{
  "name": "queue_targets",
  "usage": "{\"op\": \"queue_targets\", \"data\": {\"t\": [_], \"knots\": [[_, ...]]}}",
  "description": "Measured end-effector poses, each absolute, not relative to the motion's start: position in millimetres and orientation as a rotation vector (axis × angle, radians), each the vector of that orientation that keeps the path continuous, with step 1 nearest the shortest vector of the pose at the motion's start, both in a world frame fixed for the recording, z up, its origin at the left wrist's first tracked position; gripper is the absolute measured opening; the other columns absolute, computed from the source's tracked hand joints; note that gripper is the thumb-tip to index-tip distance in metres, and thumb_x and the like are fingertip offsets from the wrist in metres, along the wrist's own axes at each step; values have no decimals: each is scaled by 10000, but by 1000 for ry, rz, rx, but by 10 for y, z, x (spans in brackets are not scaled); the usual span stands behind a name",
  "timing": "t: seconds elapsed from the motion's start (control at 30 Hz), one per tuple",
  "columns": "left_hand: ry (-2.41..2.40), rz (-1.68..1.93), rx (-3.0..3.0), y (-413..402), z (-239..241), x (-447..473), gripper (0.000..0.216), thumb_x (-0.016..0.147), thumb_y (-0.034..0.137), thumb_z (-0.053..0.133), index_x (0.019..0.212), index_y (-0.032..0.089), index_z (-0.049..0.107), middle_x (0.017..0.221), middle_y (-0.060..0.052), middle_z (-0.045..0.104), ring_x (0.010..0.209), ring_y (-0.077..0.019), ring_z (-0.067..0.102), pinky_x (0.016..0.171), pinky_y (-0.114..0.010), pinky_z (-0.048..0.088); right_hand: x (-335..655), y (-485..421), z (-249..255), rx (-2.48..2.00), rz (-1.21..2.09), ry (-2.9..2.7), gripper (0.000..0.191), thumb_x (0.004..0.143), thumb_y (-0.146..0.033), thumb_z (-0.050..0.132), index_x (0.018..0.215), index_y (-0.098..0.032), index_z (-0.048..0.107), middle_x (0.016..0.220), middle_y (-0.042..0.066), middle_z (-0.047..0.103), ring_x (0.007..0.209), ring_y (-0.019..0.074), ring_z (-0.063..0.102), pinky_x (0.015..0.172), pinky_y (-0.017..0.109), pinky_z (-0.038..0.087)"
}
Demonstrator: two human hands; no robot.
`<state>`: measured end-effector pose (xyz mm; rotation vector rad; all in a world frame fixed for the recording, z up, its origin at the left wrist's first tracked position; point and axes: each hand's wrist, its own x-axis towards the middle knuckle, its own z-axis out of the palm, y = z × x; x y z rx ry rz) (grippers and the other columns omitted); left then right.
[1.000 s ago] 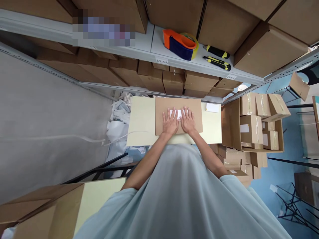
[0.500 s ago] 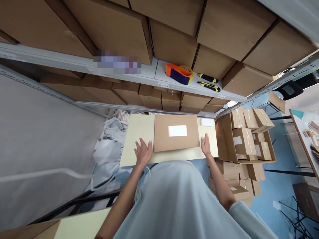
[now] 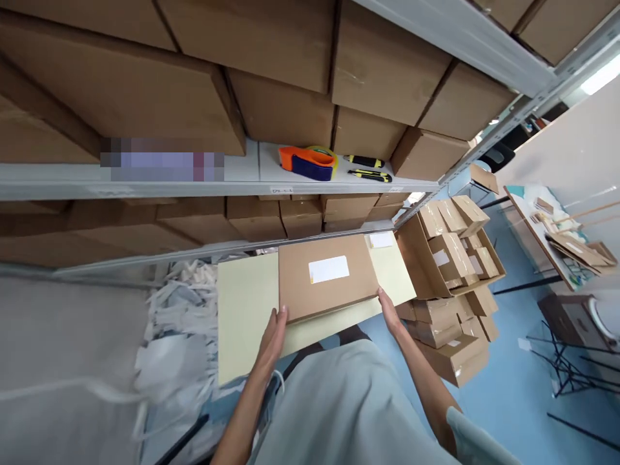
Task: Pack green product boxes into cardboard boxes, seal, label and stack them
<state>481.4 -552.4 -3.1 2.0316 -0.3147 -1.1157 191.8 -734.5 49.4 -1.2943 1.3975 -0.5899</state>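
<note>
A flat cardboard box (image 3: 295, 278) with a white label (image 3: 329, 269) on top lies on a pale yellow tabletop (image 3: 242, 323). My left hand (image 3: 274, 336) grips the box at its near left corner, the thumb at the front edge and the fingers along the side. At the near right corner my right hand (image 3: 388, 309) holds it too, with its fingertips on the corner. A small stack of white labels (image 3: 381, 240) sits on the tabletop behind the box, to the right.
Above the table runs a shelf with large cartons (image 3: 281, 103), an orange and blue tape dispenser (image 3: 308, 163) and two box cutters (image 3: 369, 175). A big open carton of small boxes (image 3: 450, 258) stands right. Crumpled paper (image 3: 179, 323) is heaped left.
Both hands have closed in from beside the box onto its near corners. The box now sits slightly turned in view, and the camera has swung to the right.
</note>
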Motion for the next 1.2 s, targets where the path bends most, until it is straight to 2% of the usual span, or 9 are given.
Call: {"op": "queue_targets", "data": {"t": [0.1,0.17,0.23,0.37,0.53,0.77,1.03,1.2], "knots": [[-435,-1089,1949,-5505,146,4923,949,1026,849,338,1727,223,467,1786,-119,477,1699,-360,368,1406,-496,303,1737,-6900,792,-1282,-722,1370,854,907,-912,641,1523,-328,731,1673,41,616,1677,316,439,1427,529,296],[-562,-1097,1899,-5566,311,4890,873,1047,824,337,1703,275,512,1750,-73,538,1695,-342,384,1405,-486,316,1578,-6555,961,-1250,-833,1408,810,929,-874,653,1538,-344,718,1670,32,617,1685,323,422,1434,557,277],[-673,-1129,1861,-5676,500,4764,844,1064,793,330,1714,280,496,1755,-57,532,1693,-320,391,1410,-466,305,1388,-6222,1085,-1187,-949,1501,812,944,-862,636,1570,-347,688,1704,29,575,1698,324,395,1439,568,259],[-862,-1211,1771,-5944,849,4316,895,1063,760,386,1770,211,391,1832,-75,396,1718,-299,337,1424,-431,255,923,-5719,1198,-1051,-1164,1674,841,965,-857,594,1624,-336,633,1763,29,489,1725,317,331,1448,577,218],[-1118,-1291,1673,-6157,1085,3596,849,1053,764,449,1733,255,467,1801,-58,457,1702,-305,372,1406,-427,305,271,-5343,1170,-863,-1360,1755,966,894,-935,617,1598,-275,666,1761,76,491,1720,353,342,1444,596,211],[-1366,-1334,1627,-6162,1143,2309,832,1027,728,533,1662,189,548,1764,-125,508,1680,-323,414,1404,-449,297,-723,-4601,918,-549,-1563,1794,1019,872,-932,672,1622,-242,638,1757,94,492,1716,355,350,1443,583,211],[-1593,-1445,1481,-6083,1030,456,773,944,780,585,1446,209,723,1542,-146,724,1535,-388,589,1301,-520,459,-1998,-3783,846,-348,-1679,1942,1065,873,-941,665,1631,-195,625,1761,121,482,1729,375,311,1443,599,207],[-1722,-1538,1379,-6099,903,-396,803,914,822,618,1433,221,737,1547,-147,718,1521,-387,591,1298,-528,445,-2565,-3550,884,-273,-1735,2073,1108,907,-933,618,1694,-157,536,1784,127,439,1739,355,290,1444,564,210]]}}
